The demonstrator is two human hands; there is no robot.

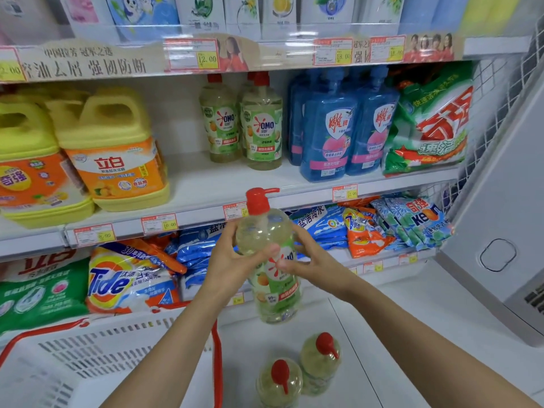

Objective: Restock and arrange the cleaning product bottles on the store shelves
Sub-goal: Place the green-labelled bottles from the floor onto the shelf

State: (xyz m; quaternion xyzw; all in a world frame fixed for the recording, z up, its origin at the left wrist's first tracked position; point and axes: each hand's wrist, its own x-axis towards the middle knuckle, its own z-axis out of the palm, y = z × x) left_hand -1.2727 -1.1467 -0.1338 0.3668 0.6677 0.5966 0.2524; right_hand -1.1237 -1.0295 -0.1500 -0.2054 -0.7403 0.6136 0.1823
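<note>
Now we hold the soap bottle (272, 260) upright just below the front edge of the middle shelf (206, 187). Our left hand (235, 260) and right hand (312, 262) have their fingers (228, 235) clamped round its upper body. Full of liquid, it likely feels weighty, and its smooth plastic slippery. We judge the shoulder under the red pump the surest hold.

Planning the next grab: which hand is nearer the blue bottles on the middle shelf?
Right. The right hand grips the held bottle below the blue bottles; the left hand grips it further left.
</note>
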